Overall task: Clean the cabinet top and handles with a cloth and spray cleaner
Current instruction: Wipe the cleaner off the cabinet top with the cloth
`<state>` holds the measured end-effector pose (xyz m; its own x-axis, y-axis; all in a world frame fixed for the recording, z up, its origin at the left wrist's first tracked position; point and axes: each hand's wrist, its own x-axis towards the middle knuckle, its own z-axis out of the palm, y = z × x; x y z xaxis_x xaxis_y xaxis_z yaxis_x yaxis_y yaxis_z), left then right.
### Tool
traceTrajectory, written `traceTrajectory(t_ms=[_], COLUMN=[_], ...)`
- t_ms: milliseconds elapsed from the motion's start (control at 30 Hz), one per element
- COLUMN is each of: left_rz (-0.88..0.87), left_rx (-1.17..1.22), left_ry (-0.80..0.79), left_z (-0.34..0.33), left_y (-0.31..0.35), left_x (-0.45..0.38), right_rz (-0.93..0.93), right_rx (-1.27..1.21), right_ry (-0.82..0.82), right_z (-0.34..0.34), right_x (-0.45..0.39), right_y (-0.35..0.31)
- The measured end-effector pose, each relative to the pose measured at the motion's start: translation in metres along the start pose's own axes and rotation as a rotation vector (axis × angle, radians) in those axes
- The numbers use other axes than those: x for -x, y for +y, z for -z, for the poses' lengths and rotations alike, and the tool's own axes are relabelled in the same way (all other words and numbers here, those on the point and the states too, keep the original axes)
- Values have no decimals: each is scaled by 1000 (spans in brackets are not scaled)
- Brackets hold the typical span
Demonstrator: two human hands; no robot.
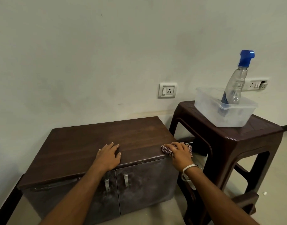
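My right hand (180, 153) presses red-checked cloth (166, 150) on dark wooden cabinet top's (107, 133) near right corner; left hand (109, 154) flat, released. Unwiped top runs leftward.

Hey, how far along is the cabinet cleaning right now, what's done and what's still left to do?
Done: hard to tell how much of the cabinet top is wiped; the spray bottle stands parked in the clear tub on the stool. In hand: the right hand presses the checked cloth on the top's front right corner while the left hand lies flat on the top. Left: the two door handles, untouched, on smudgy doors.
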<state>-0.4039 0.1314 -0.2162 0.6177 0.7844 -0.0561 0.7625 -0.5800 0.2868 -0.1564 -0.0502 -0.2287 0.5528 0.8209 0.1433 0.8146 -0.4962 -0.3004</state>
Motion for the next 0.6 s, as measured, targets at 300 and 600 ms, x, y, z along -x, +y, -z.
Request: traceTrajectory(t_ms=[300, 600], left_rz=[-7, 18], left_rx=[9, -18], left_ry=[-17, -2], left_z=[4, 7], left_y=[-4, -23], left_x=[10, 23], right_rz=[114, 148], right_rx=[-77, -132], right_ry=[54, 3], right_z=[-31, -44], right_x=[25, 43], right_y=[-61, -114])
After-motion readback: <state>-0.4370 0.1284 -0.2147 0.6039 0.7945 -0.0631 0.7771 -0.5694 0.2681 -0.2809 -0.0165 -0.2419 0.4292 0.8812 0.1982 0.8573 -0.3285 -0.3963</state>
